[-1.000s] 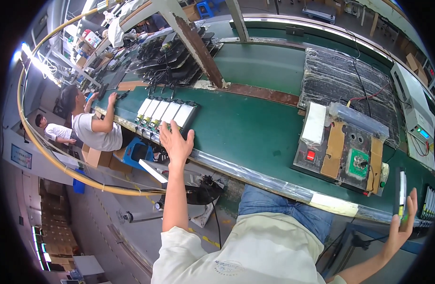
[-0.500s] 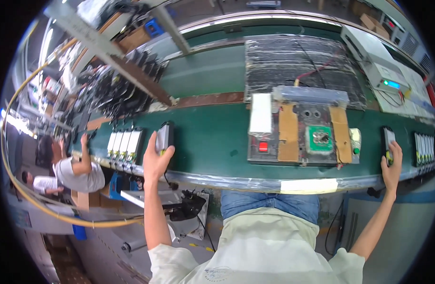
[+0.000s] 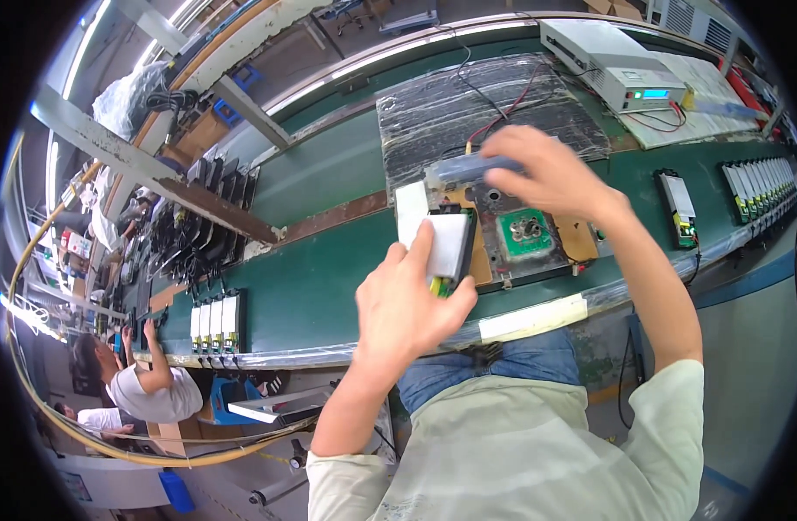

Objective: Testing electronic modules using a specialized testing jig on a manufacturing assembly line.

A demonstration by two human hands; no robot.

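Note:
My left hand (image 3: 407,300) grips an open-cased power adapter (image 3: 451,241) with a black shell, a pale metal plate and yellow-green parts at its lower end. It is held over the left part of a test fixture (image 3: 507,276), covering some of it. My right hand (image 3: 550,174) is above the back of the fixture, thumb and fingers apart around the right end of a plastic-wrapped bar (image 3: 455,171); contact with the bar is not clear. Below that hand sits a green socket plate (image 3: 525,233) with round metal contacts. Another similar adapter (image 3: 676,208) lies to the right.
Rows of similar adapters stand at the left (image 3: 216,323) and far right (image 3: 757,187) of the green bench (image 3: 329,260). A bench instrument (image 3: 629,78) with a lit display sits at the back right. A slanted metal post (image 3: 173,178) crosses the left side. A co-worker (image 3: 147,382) sits at far left.
My left hand has brought its adapter rightward over the fixture. My right hand has let go of the adapter at the right and moved left to the bar. The view has turned.

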